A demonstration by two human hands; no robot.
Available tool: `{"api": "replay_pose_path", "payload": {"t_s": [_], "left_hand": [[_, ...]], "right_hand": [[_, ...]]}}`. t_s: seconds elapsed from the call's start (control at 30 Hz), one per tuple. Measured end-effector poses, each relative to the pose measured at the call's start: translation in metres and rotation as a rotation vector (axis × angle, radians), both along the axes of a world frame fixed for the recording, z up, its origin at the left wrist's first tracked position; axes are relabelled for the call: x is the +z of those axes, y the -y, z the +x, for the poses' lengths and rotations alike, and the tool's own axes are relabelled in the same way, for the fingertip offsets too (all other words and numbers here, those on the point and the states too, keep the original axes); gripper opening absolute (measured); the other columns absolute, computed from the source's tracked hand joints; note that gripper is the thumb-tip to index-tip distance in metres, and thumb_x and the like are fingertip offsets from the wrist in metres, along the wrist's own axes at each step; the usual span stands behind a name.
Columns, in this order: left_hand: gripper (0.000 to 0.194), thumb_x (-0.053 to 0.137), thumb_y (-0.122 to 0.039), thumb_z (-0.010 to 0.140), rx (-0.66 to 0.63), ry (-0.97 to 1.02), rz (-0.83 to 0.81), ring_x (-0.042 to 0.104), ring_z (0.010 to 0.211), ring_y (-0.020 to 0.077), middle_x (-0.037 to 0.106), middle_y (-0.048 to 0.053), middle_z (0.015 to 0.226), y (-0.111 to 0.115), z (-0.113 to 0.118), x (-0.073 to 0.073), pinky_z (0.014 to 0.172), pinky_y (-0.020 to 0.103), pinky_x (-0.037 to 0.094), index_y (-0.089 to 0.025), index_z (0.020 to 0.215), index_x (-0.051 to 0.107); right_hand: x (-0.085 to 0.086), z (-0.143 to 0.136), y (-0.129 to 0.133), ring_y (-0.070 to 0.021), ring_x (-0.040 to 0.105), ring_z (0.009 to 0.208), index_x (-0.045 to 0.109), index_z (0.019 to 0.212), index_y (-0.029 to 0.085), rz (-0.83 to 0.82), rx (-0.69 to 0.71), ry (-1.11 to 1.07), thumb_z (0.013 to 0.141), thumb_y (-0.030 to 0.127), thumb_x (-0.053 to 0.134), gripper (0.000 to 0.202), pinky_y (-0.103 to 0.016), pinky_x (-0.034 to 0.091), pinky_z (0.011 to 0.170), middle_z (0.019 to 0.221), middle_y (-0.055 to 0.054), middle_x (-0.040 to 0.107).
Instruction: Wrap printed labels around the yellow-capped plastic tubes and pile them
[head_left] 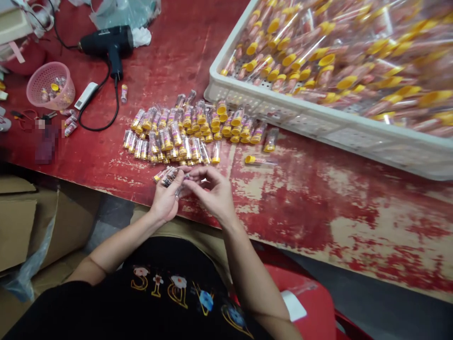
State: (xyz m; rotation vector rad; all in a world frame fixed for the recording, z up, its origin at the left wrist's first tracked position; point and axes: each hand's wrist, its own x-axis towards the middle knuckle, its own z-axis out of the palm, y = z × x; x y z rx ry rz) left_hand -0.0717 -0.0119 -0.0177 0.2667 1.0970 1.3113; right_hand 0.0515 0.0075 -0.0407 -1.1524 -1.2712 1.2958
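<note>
My left hand [167,198] is closed around a few small clear-wrapped tubes [170,174] at the table's near edge. Yellow shows on the end of one of them. My right hand [214,192] meets it from the right, thumb and index finger pinched at the tubes' clear end. What exactly sits between those fingertips is too small to make out. Just beyond both hands lies a pile of yellow-capped tubes [175,137] in clear wrap. A single yellow-capped tube [260,161] rests on its side to the right.
A white plastic crate [318,120] full of longer yellow-capped tubes takes up the back right. At the left are a black heat gun [113,45] with its cord, a pink basket [31,92] and pliers [26,115]. Cardboard boxes [67,226] stand below the table edge.
</note>
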Motion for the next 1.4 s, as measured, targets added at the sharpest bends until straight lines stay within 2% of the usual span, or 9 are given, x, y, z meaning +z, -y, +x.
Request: {"api": "replay_pose_path", "payload": {"t_s": [0.4, 0.57, 0.73, 0.8, 0.9, 1.07, 1.2, 1.3, 1.4], "left_hand": [[0.045, 0.091, -0.039, 0.057, -0.072, 0.021, -0.083, 0.069, 0.080, 0.0150, 0.075, 0.005, 0.089, 0.001, 0.025, 0.000, 0.065, 0.022, 0.053, -0.014, 0.089, 0.074], [0.043, 0.092, -0.038, 0.055, -0.051, -0.049, -0.098, 0.064, 0.065, 0.0094, 0.073, 0.001, 0.081, -0.001, 0.027, -0.002, 0.054, 0.019, 0.050, -0.014, 0.084, 0.073], [0.046, 0.095, -0.036, 0.047, 0.110, -0.154, -0.076, 0.058, 0.056, 0.0062, 0.068, -0.003, 0.070, -0.012, 0.029, -0.008, 0.047, 0.017, 0.044, -0.014, 0.076, 0.067], [0.046, 0.096, -0.035, 0.045, 0.162, -0.169, -0.053, 0.059, 0.058, 0.0063, 0.065, -0.005, 0.066, -0.016, 0.029, -0.009, 0.056, 0.018, 0.048, -0.014, 0.072, 0.064], [0.043, 0.095, -0.033, 0.048, 0.164, -0.153, -0.032, 0.063, 0.064, 0.0080, 0.067, -0.004, 0.068, -0.016, 0.029, -0.008, 0.068, 0.023, 0.053, -0.015, 0.072, 0.064], [0.039, 0.092, -0.030, 0.055, 0.094, -0.085, -0.066, 0.066, 0.069, 0.0109, 0.071, -0.001, 0.077, -0.010, 0.034, -0.002, 0.068, 0.025, 0.052, -0.015, 0.080, 0.067], [0.041, 0.092, -0.033, 0.055, 0.065, -0.069, -0.051, 0.065, 0.067, 0.0094, 0.068, -0.004, 0.074, -0.004, 0.041, 0.000, 0.071, 0.025, 0.053, -0.016, 0.075, 0.061], [0.047, 0.092, -0.039, 0.055, 0.140, -0.128, -0.054, 0.058, 0.057, 0.0058, 0.063, -0.007, 0.067, -0.003, 0.044, -0.001, 0.068, 0.023, 0.053, -0.016, 0.074, 0.056], [0.049, 0.090, -0.044, 0.056, 0.191, -0.137, -0.090, 0.056, 0.053, 0.0046, 0.060, -0.007, 0.065, -0.004, 0.042, -0.001, 0.065, 0.021, 0.052, -0.018, 0.077, 0.055]], "right_hand": [[0.001, 0.025, 0.012, -0.0158, 0.061, 0.085, 0.064, 0.084, 0.021, -0.058, 0.059, -0.010, 0.081, 0.038, 0.073, 0.020, -0.028, 0.052, 0.070, 0.093, -0.003, 0.062], [0.002, 0.025, 0.018, -0.0125, 0.059, 0.070, 0.057, 0.087, 0.022, -0.108, 0.028, -0.025, 0.090, 0.038, 0.059, 0.017, -0.026, 0.051, 0.063, 0.081, 0.000, 0.061], [-0.006, 0.080, -0.021, -0.0200, 0.059, 0.092, 0.067, 0.096, 0.021, 0.097, -0.073, 0.367, 0.089, 0.023, 0.057, 0.013, -0.038, 0.050, 0.085, 0.095, -0.006, 0.065], [-0.020, 0.111, -0.043, -0.0252, 0.052, 0.105, 0.069, 0.096, 0.021, 0.131, -0.240, 0.592, 0.081, 0.014, 0.061, 0.018, -0.046, 0.042, 0.096, 0.103, -0.010, 0.062], [-0.036, 0.131, -0.052, -0.0260, 0.050, 0.100, 0.066, 0.093, 0.020, 0.144, -0.268, 0.834, 0.076, 0.011, 0.064, 0.018, -0.048, 0.040, 0.095, 0.098, -0.010, 0.059], [-0.023, 0.079, 0.002, -0.0148, 0.051, 0.071, 0.059, 0.105, 0.023, 0.038, -0.157, 0.212, 0.087, 0.036, 0.063, 0.023, -0.031, 0.046, 0.070, 0.081, 0.000, 0.055], [-0.009, 0.026, 0.026, -0.0099, 0.045, 0.061, 0.061, 0.078, 0.020, -0.044, -0.286, -0.052, 0.078, 0.048, 0.074, 0.031, -0.026, 0.041, 0.060, 0.068, 0.004, 0.052], [-0.007, 0.018, 0.028, -0.0084, 0.042, 0.055, 0.053, 0.067, 0.020, -0.065, -0.270, -0.145, 0.083, 0.051, 0.069, 0.038, -0.025, 0.039, 0.056, 0.062, 0.004, 0.046], [-0.003, 0.031, 0.032, -0.0108, 0.050, 0.061, 0.057, 0.087, 0.024, -0.036, -0.249, -0.221, 0.090, 0.056, 0.057, 0.032, -0.026, 0.044, 0.057, 0.075, 0.001, 0.052]]}}
